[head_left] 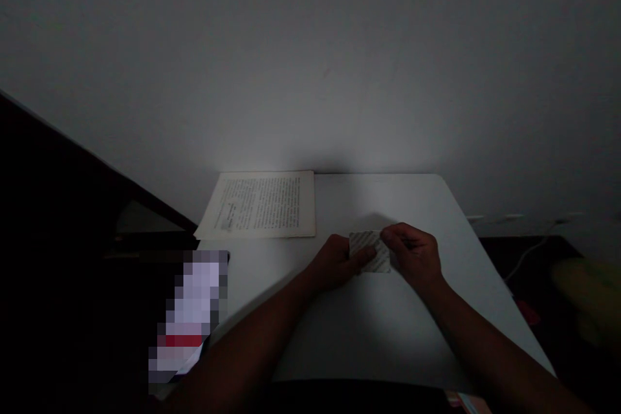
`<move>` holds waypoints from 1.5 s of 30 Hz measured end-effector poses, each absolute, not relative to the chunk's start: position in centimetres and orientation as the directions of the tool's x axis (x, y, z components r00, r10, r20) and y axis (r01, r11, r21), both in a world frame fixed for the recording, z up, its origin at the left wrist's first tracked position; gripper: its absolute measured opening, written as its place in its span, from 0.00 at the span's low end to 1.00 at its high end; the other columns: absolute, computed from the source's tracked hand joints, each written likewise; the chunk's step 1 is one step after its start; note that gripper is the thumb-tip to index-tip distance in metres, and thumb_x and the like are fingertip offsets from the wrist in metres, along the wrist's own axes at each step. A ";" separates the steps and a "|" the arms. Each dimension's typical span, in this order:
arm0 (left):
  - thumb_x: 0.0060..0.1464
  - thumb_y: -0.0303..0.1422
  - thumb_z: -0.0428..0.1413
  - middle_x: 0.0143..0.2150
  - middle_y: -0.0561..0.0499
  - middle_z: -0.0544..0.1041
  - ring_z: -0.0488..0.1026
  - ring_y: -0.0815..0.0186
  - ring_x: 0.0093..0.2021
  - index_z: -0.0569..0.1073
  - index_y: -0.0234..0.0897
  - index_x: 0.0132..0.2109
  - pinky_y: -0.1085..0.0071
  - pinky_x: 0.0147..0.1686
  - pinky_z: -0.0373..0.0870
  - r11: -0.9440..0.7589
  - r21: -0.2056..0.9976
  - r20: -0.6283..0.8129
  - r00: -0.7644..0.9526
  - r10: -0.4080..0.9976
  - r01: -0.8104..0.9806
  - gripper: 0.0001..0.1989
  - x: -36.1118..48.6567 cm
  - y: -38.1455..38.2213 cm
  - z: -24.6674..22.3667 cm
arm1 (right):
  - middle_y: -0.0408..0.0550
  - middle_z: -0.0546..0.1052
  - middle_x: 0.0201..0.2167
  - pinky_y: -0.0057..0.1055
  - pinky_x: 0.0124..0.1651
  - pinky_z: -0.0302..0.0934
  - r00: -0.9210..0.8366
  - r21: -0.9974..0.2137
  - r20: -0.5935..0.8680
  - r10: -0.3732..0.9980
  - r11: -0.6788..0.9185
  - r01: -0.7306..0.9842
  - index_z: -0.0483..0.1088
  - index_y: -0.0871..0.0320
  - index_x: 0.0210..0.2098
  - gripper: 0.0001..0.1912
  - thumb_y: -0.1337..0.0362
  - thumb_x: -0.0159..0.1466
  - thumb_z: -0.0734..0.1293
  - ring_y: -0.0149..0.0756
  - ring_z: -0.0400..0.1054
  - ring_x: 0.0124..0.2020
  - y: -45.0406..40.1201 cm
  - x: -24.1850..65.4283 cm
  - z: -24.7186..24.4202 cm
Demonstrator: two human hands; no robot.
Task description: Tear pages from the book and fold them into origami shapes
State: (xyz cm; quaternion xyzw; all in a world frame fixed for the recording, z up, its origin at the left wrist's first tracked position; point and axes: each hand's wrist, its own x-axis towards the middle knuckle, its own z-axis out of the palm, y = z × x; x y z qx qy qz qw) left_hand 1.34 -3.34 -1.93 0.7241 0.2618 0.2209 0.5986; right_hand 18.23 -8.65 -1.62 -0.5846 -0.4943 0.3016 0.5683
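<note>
A small, flat, pale square packet point(369, 262) with slanted rows of dark print is held up above the white table point(334, 330). My left hand point(338, 264) grips it from the left, with the thumb lying across its front. At its top right corner, my right hand point(414, 252) pinches the edge between thumb and fingers. The dim light leaves the fingers behind the packet hidden.
Printed pages point(264, 204) lie at the table's back left, by the wall point(291, 65). A blurred-out bright device point(194, 304) rests at the left edge. Beyond the right edge are a white cable point(528, 255) and a dim yellowish thing point(589, 291).
</note>
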 end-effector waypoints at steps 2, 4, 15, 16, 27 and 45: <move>0.56 0.47 0.49 0.20 0.57 0.60 0.56 0.74 0.22 0.65 0.32 0.25 0.77 0.21 0.53 -0.159 0.977 -0.004 0.756 0.654 0.143 0.22 1.2 -3.4 -1.9 | 0.42 0.70 0.17 0.26 0.21 0.58 0.322 -0.969 0.188 0.928 0.122 0.212 0.72 0.58 0.23 0.12 0.56 0.56 0.68 0.29 0.62 0.18 -8.6 18.2 -1.6; 0.56 0.47 0.48 0.21 0.57 0.58 0.55 0.75 0.22 0.65 0.32 0.26 0.77 0.21 0.52 -0.163 0.976 0.002 0.745 0.667 0.143 0.22 1.2 -3.4 -1.8 | 0.43 0.71 0.18 0.26 0.22 0.58 0.305 -0.977 0.163 0.938 0.110 0.185 0.73 0.59 0.24 0.13 0.55 0.56 0.68 0.29 0.62 0.19 -8.5 18.2 -1.7; 0.56 0.49 0.46 0.20 0.57 0.56 0.54 0.74 0.21 0.63 0.33 0.25 0.76 0.20 0.52 -0.260 0.940 0.011 0.742 0.670 0.221 0.23 1.2 -3.4 -1.8 | 0.42 0.70 0.16 0.26 0.21 0.58 0.287 -0.989 0.101 0.953 0.065 0.132 0.73 0.59 0.25 0.15 0.53 0.56 0.68 0.29 0.62 0.18 -8.6 18.3 -2.2; 0.56 0.49 0.46 0.20 0.57 0.56 0.54 0.74 0.21 0.63 0.33 0.25 0.76 0.20 0.52 -0.266 0.938 0.014 0.743 0.669 0.221 0.23 1.2 -3.4 -1.8 | 0.42 0.70 0.16 0.26 0.21 0.58 0.285 -0.988 0.106 0.953 0.069 0.137 0.73 0.59 0.25 0.15 0.53 0.56 0.68 0.29 0.62 0.18 -8.6 18.3 -2.1; 0.56 0.47 0.47 0.20 0.57 0.56 0.53 0.75 0.21 0.61 0.34 0.25 0.77 0.20 0.50 -0.247 0.961 0.065 0.775 0.628 0.120 0.21 1.1 -3.5 -1.5 | 0.43 0.70 0.18 0.27 0.22 0.60 0.270 -0.970 0.162 0.949 0.102 0.223 0.73 0.58 0.23 0.14 0.53 0.57 0.68 0.29 0.63 0.19 -8.6 18.4 -2.2; 0.57 0.46 0.47 0.22 0.57 0.58 0.56 0.74 0.23 0.64 0.33 0.26 0.76 0.22 0.54 -0.209 0.964 0.012 0.755 0.656 0.166 0.21 1.2 -3.6 -1.3 | 0.44 0.72 0.18 0.32 0.24 0.62 0.144 -0.986 -0.071 0.987 -0.048 -0.161 0.71 0.57 0.24 0.15 0.51 0.55 0.69 0.35 0.66 0.20 -8.2 18.5 -2.6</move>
